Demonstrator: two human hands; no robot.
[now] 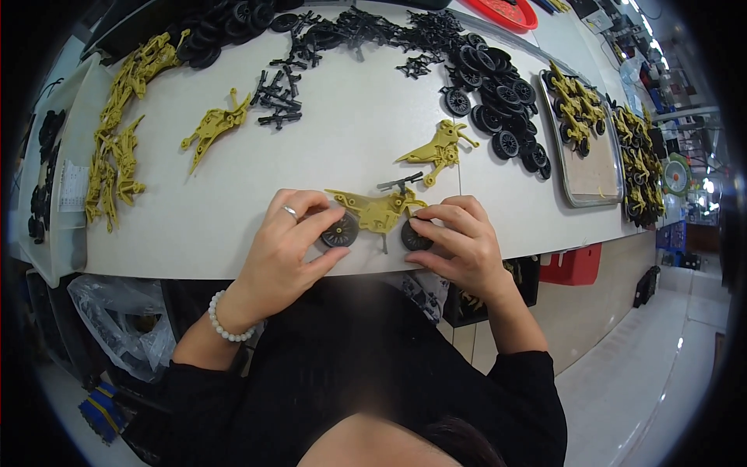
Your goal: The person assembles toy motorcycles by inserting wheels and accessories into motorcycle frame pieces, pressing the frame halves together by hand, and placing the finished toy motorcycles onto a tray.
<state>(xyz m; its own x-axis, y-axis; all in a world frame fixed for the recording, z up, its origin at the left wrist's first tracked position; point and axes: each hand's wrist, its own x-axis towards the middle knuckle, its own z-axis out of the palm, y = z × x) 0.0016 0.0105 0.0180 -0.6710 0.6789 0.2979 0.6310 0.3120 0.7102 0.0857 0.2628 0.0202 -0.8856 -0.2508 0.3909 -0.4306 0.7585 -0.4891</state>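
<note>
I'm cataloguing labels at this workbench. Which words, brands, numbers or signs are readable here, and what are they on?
White paper label on the white plastic bin: carries print, too small and blurred to read.
Toy motorcycle between the hands: no lettering can be made out.
Loose black wheels: no lettering can be made out.
No text is legible anywhere else.

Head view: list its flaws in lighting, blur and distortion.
Head view, rim: the corners fade to black, and the near edge of the white table bows. Head view, lower middle: a hazy smear softens part of the black top. Head view, right: the glossy floor shows bright glints. Head view, centre: the yellow toy motorcycle has a readable outline.
</note>
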